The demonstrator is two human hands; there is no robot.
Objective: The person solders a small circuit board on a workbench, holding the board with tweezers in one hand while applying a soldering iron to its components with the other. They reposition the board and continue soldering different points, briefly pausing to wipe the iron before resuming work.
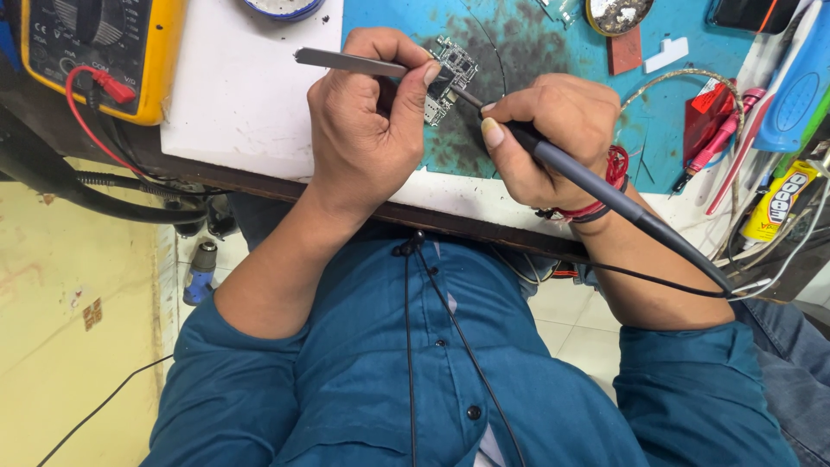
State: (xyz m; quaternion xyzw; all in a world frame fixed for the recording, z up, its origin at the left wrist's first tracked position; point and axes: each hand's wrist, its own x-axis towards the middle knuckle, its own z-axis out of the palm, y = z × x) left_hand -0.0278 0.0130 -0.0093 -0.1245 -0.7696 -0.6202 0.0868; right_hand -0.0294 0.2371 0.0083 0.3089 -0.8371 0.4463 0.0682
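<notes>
Right hand (553,138) clamps soldering iron (596,186), axis lower-right to upper-left, tip hidden at circuit board (451,73). Left hand (367,117) pinches tweezers (350,61), lying left-right; tips hidden by fingers. Board on teal mat (536,43), partly covered.

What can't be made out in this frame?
- Tweezer tips: head view, hidden behind the left hand.
- Iron tip: too small where it meets the board.
- Board parts: too small, partly covered by fingers.
- Multimeter: cut off by the top edge.
</notes>
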